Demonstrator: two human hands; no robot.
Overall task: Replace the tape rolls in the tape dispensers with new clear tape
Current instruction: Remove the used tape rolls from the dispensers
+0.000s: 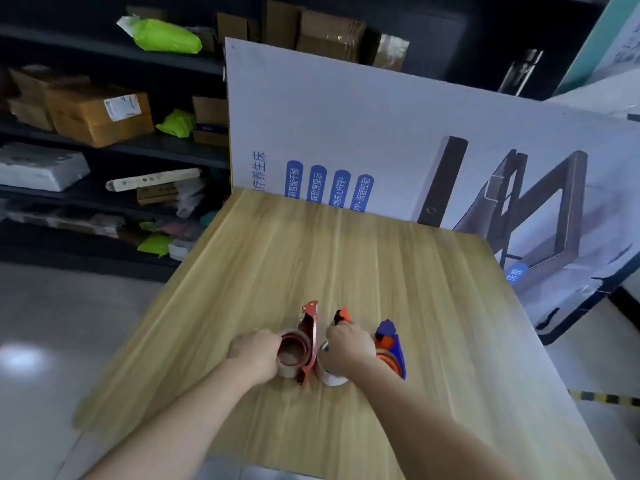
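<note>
Storeroom with dark shelving (114, 157) of cartons and green parcels at left, and a printed display board (346, 126) standing on edge behind a wood-grain table (277, 258). Three tape dispensers stand in a row near the table's front edge. The left hand (254, 351) curls its fingers round the brownish roll (294, 355), which sits against the side of the red dispenser (311, 327); whether the roll is seated on the hub or free of it cannot be told. The right hand (349, 344) is curled over the top of the orange-tipped dispenser (342, 315), just beside the red one, with a pale roll (332, 375) showing beneath the wrist; how its fingertips lie is hidden. The blue dispenser (393, 341), untouched, stands just right of that hand. Judged step: removing the roll from the red dispenser, early in the task, since no dispenser appears emptied. The next move calls for a sideways pull off the hub with the frame steadied; whether the pale roll is new tape cannot be told.
</note>
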